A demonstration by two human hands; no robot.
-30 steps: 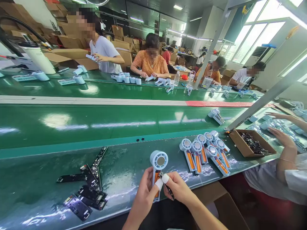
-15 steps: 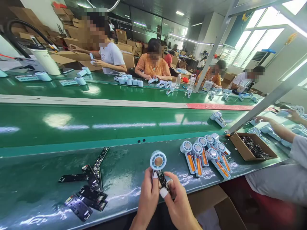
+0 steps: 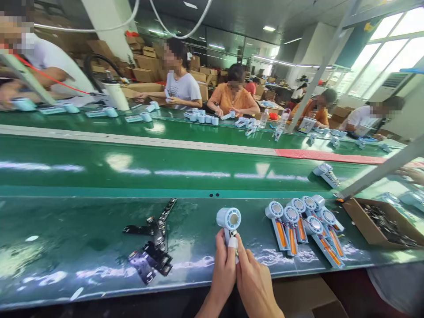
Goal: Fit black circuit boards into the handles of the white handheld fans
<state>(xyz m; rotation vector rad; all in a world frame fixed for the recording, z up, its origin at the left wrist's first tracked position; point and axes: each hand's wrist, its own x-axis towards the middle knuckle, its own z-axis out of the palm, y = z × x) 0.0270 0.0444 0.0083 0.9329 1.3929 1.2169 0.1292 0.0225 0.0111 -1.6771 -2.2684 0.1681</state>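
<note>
A light-blue handheld fan (image 3: 228, 218) is upright between my hands near the table's front edge. My left hand (image 3: 225, 260) is wrapped round its handle from the left, a white cover on the thumb. My right hand (image 3: 253, 274) presses on the handle's lower right side, its fingers closed. Between the fingers only a small part of the circuit board (image 3: 232, 233) shows at the top of the handle. Left of my hands lies a loose pile of black circuit boards (image 3: 155, 247). To the right, several fans with orange-lined open handles (image 3: 291, 215) lie in a group.
A cardboard box (image 3: 359, 221) of small dark parts stands at the right. One fan (image 3: 326, 173) lies on the green belt (image 3: 185, 159). A slanted metal post (image 3: 380, 170) rises at the right. People sit working across the belt; a person's hand is at the far right.
The board, earlier tilted out beside the handle, now lies in line with it and is mostly covered. My hands have closed together round the handle. The view has turned left.
</note>
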